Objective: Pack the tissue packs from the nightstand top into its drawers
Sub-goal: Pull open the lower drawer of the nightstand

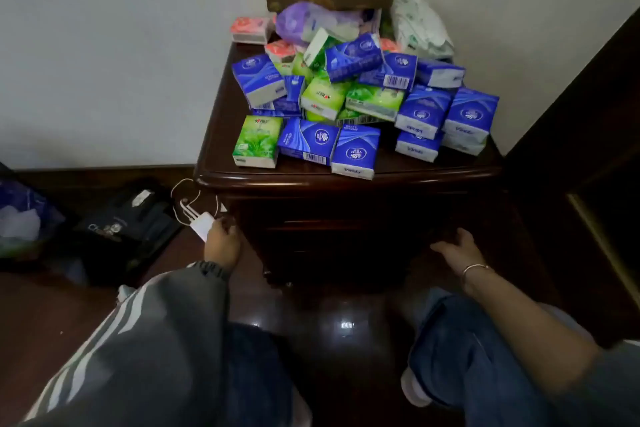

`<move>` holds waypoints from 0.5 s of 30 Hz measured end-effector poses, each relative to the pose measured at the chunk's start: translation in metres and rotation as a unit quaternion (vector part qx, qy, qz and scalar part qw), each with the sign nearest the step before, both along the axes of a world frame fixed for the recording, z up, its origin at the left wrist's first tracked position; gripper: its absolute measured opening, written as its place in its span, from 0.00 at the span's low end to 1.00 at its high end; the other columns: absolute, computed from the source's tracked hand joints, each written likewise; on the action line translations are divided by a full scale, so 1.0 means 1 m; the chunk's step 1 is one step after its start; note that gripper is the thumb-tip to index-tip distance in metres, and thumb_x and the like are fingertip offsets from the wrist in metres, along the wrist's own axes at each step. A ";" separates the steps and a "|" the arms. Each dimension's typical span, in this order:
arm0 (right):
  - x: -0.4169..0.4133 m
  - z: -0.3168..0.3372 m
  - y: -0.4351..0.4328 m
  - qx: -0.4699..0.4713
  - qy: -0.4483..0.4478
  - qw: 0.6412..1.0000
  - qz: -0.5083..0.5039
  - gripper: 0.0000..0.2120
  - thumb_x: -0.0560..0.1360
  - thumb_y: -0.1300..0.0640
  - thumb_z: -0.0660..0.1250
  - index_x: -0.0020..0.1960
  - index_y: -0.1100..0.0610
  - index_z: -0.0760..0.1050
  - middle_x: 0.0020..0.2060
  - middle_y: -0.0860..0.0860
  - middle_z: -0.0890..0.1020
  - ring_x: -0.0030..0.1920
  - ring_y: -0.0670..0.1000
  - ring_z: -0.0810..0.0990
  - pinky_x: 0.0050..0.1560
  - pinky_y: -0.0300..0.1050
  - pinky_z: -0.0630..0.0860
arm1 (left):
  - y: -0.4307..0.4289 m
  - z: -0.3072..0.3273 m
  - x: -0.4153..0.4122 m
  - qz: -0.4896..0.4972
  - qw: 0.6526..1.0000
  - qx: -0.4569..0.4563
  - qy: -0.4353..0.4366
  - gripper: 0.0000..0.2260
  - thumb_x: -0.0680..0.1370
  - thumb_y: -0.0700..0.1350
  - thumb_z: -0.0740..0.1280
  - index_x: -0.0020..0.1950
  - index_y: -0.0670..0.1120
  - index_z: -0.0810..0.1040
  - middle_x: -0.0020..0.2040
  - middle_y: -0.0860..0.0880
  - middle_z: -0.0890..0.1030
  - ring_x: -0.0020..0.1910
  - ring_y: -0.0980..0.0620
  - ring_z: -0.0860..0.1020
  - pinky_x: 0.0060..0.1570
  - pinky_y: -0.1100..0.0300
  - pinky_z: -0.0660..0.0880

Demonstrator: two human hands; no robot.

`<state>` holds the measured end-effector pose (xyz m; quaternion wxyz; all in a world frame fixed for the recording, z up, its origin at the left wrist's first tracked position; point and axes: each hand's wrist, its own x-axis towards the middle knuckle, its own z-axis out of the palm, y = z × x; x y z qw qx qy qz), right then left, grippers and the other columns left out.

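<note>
Item: tissue packs [346,97], blue, green and a few pink, heaped loose on the nightstand [346,180] top, none visibly stowed. Drawers [346,229]: fronts dark and seemingly closed, handles not discernible. Your right hand [457,250]: low at the drawer front, fingers [438,246] loosely apart, holding nothing. Your left hand [223,243]: at the nightstand's left front corner, just beside a white charger [202,224]; whether its fingers grip anything cannot be told. Step in hand, likely: opening a drawer. Pull squarely and slowly so the heap above does not slide, and keep the charger cable out of the way.
</note>
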<state>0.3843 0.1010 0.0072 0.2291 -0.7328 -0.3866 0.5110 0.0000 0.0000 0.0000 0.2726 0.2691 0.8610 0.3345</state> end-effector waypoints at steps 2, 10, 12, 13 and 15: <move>-0.008 -0.005 0.005 0.017 0.024 1.000 0.007 0.33 0.72 0.62 0.69 0.73 0.55 0.58 0.62 0.59 0.75 0.50 0.54 0.77 0.48 0.44 0.73 | 0.003 -0.010 0.009 -0.021 0.999 0.024 -0.041 0.15 0.79 0.38 0.57 0.66 0.40 0.70 0.63 0.39 0.76 0.61 0.43 0.73 0.58 0.55 0.67; -0.025 -0.020 0.003 0.084 0.071 0.993 -0.036 0.36 0.71 0.71 0.65 0.74 0.54 0.56 0.61 0.51 0.72 0.57 0.50 0.72 0.56 0.44 0.68 | -0.002 -0.035 0.030 0.001 0.986 0.071 -0.152 0.26 0.76 0.39 0.59 0.73 0.52 0.59 0.55 0.55 0.75 0.54 0.52 0.73 0.56 0.53 0.70; -0.025 -0.020 0.000 0.094 0.070 0.993 -0.032 0.38 0.70 0.72 0.63 0.74 0.51 0.55 0.59 0.48 0.71 0.58 0.49 0.70 0.56 0.43 0.67 | -0.006 -0.034 0.030 -0.008 0.984 0.066 -0.166 0.28 0.75 0.36 0.59 0.74 0.53 0.59 0.52 0.60 0.75 0.55 0.53 0.73 0.57 0.53 0.71; -0.022 -0.019 -0.001 0.091 0.061 0.994 -0.026 0.39 0.70 0.73 0.63 0.74 0.51 0.55 0.58 0.48 0.71 0.57 0.48 0.70 0.55 0.43 0.67 | -0.009 -0.034 0.029 -0.014 0.983 0.063 -0.172 0.30 0.75 0.35 0.59 0.74 0.54 0.59 0.52 0.61 0.75 0.56 0.53 0.73 0.58 0.52 0.71; -0.012 -0.014 -0.003 0.075 0.036 0.997 -0.005 0.37 0.69 0.74 0.62 0.74 0.53 0.57 0.59 0.50 0.71 0.56 0.49 0.70 0.54 0.44 0.67 | -0.018 -0.033 0.028 -0.019 0.983 0.051 -0.177 0.30 0.74 0.34 0.58 0.74 0.53 0.60 0.53 0.59 0.76 0.57 0.51 0.74 0.59 0.49 0.72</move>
